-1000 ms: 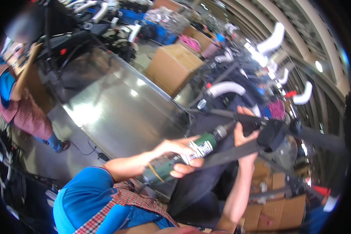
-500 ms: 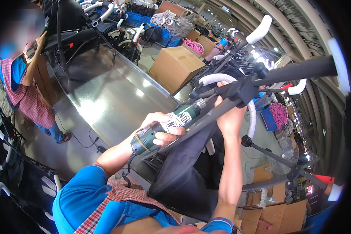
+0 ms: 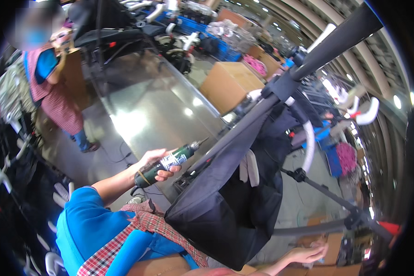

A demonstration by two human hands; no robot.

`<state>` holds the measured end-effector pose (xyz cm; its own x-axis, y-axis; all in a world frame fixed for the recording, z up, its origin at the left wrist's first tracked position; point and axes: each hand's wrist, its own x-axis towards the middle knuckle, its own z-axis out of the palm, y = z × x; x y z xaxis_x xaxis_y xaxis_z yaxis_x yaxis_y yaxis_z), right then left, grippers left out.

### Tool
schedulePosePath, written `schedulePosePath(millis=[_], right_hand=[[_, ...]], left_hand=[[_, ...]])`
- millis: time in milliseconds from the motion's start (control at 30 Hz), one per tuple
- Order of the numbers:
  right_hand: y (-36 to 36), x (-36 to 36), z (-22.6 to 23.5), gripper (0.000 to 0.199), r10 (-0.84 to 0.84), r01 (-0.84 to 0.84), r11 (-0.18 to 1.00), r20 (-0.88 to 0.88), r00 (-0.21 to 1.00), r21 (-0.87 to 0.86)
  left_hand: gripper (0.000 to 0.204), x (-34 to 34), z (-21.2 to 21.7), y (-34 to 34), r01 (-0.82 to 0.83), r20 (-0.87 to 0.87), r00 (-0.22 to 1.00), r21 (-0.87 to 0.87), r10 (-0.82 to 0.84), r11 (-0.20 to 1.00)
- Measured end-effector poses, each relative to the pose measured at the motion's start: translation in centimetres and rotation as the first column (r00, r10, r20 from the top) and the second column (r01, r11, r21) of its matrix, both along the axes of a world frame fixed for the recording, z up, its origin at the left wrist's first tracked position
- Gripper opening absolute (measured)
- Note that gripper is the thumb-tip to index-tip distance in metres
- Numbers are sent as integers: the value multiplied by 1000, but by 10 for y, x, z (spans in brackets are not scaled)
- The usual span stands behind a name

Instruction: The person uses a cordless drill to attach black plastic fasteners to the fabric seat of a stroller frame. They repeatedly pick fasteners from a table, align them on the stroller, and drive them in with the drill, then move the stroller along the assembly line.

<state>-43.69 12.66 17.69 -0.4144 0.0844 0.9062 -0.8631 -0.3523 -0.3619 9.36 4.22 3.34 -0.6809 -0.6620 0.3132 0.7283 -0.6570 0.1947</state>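
Metal table [image 3: 165, 103]: upper left of centre, shiny, beyond your left hand.

Tube frame [image 3: 247, 124], black: a long diagonal from centre to upper right. Black fabric [image 3: 216, 211] hangs from it at lower centre.

Cardboard box [image 3: 230, 85], brown: upper centre, beyond the frame.

Power screwdriver [image 3: 172, 160], green, white label: left of centre, in your left hand [image 3: 151, 160], fingers wrapped round its body. Its long axis slants up to the right, roughly in line with the frame, which lies to its right. Your left hand is the nearer to the frame's diagonal bar.

Your right hand [image 3: 309, 253]: lower right, fingers loosely spread, nothing visible in it, well apart from the screwdriver.

Bit [image 3: 201, 143], thin: points to upper right, just beside the bar; depth gap, cannot tell.
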Motion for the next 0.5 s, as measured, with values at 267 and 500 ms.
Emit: schedulePosePath(millis=[267,500], right_hand=[[-126,1,-245,61,118,-879,169,877,467,445],[-203,147,-324,77,172,-940,-26,927,332,341]], left_hand=[[39,20,-123,76,-242,581,812,245,58,939],[34,22,-150,125,-336,610,791,361,53,870]])
